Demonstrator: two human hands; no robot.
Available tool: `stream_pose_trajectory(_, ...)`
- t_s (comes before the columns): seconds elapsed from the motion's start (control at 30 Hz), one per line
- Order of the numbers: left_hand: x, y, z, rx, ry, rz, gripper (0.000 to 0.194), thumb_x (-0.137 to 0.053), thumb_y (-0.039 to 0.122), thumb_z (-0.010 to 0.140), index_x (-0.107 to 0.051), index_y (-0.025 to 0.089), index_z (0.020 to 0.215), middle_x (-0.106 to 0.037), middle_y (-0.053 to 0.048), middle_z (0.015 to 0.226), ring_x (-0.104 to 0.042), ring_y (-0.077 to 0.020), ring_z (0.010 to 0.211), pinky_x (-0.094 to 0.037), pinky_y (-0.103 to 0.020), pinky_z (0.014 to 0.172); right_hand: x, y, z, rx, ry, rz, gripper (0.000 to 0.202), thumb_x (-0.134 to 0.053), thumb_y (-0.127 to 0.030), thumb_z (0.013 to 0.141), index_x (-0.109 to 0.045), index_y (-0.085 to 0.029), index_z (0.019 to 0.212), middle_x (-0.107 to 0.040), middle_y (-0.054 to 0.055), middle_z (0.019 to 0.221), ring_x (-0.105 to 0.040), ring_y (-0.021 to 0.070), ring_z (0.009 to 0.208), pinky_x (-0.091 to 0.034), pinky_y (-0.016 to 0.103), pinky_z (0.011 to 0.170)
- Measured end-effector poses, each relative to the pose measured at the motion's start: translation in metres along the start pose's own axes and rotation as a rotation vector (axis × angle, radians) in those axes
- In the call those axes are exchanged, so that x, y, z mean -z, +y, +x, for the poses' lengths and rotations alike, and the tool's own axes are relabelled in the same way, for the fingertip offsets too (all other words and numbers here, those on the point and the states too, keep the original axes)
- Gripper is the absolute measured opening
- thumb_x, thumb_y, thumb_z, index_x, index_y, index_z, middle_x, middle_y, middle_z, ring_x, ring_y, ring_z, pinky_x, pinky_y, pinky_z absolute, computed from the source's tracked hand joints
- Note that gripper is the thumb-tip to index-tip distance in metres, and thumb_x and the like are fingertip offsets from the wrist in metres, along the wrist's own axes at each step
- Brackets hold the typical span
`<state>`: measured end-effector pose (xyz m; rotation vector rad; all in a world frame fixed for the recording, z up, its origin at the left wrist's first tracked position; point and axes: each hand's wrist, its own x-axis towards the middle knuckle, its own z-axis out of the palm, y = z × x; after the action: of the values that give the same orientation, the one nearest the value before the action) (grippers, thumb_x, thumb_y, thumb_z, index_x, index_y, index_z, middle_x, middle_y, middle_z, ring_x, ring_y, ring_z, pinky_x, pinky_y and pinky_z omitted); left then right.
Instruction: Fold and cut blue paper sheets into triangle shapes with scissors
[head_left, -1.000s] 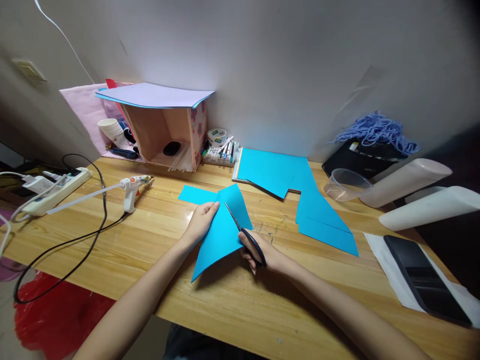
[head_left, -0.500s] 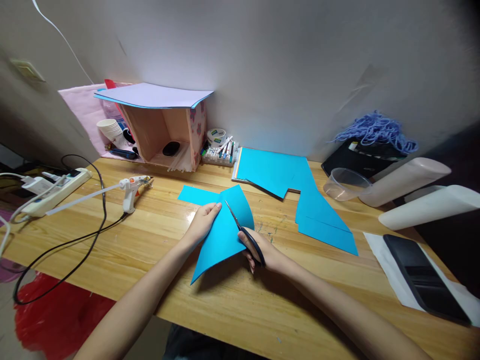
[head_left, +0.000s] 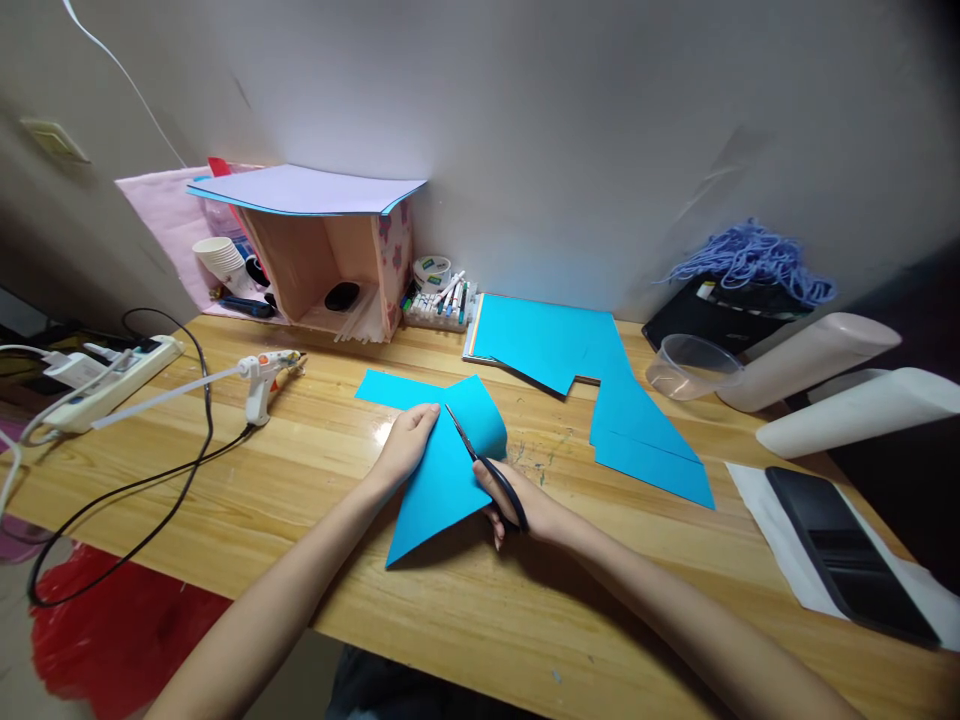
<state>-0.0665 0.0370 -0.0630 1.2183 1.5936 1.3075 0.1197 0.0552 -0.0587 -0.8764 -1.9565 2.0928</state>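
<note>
A sheet of bright blue paper is held above the wooden table, its lower corner pointing toward me. My left hand pinches its left edge, thumb on top. Black-handled scissors are gripped in my right hand, with the blades pointing up and left into the sheet along a cut. The right part of the paper curls up beside the blades. Just behind my left hand, a strip of blue paper lies on the table. Part of the scissors is hidden by the paper and my fingers.
A white glue gun with its black cable lies left, near a power strip. Behind stand a cardboard box and markers. Cut blue sheets lie back right. A phone, paper rolls and a plastic tub are at right.
The scissors and my right hand have shifted slightly left, and the blades sit a little further along the sheet. The paper's lower corner has moved slightly right. My left hand keeps its pinch.
</note>
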Motion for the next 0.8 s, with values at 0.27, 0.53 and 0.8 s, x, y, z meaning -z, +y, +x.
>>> stream_pose_trajectory(0.27, -0.0081, 0.0063, -0.0045, 0.003, -0.045, -0.014, 0.040, -0.037, 0.047, 0.083, -0.054, 0.014, 0.069, -0.055, -0.001, 0.068, -0.048, -0.0152, 0.067, -0.038, -0.025, 0.067, -0.0013, -0.0018, 0.0008, -0.044, 0.030, 0.038, 0.052, -0.033, -0.069, 0.076, -0.037, -0.018, 0.069, -0.043, -0.006, 0.042, -0.048, 0.0108, 0.034, -0.040, 0.019, 0.033)
stream_pose_trajectory(0.53, -0.0076, 0.0078, -0.0051, -0.009, -0.055, -0.056, 0.037, -0.039, 0.043, 0.083, -0.056, 0.014, 0.067, -0.058, 0.000, 0.067, -0.050, -0.0145, 0.065, -0.039, -0.024, 0.066, -0.0023, -0.0027, -0.0009, -0.031, 0.079, 0.009, 0.045, -0.041, -0.064, 0.077, -0.036, -0.019, 0.072, -0.042, -0.008, 0.045, -0.045, 0.0093, 0.033, -0.038, 0.017, 0.029)
stream_pose_trajectory(0.8, -0.0062, 0.0083, -0.0054, 0.023, -0.086, -0.065, 0.040, -0.041, 0.049, 0.080, -0.055, 0.014, 0.068, -0.056, -0.001, 0.065, -0.049, -0.0148, 0.063, -0.040, -0.024, 0.063, 0.0003, -0.0031, -0.0006, 0.021, 0.039, 0.028, 0.045, -0.034, -0.063, 0.082, -0.038, -0.019, 0.072, -0.042, -0.006, 0.045, -0.046, 0.0099, 0.035, -0.039, 0.020, 0.034)
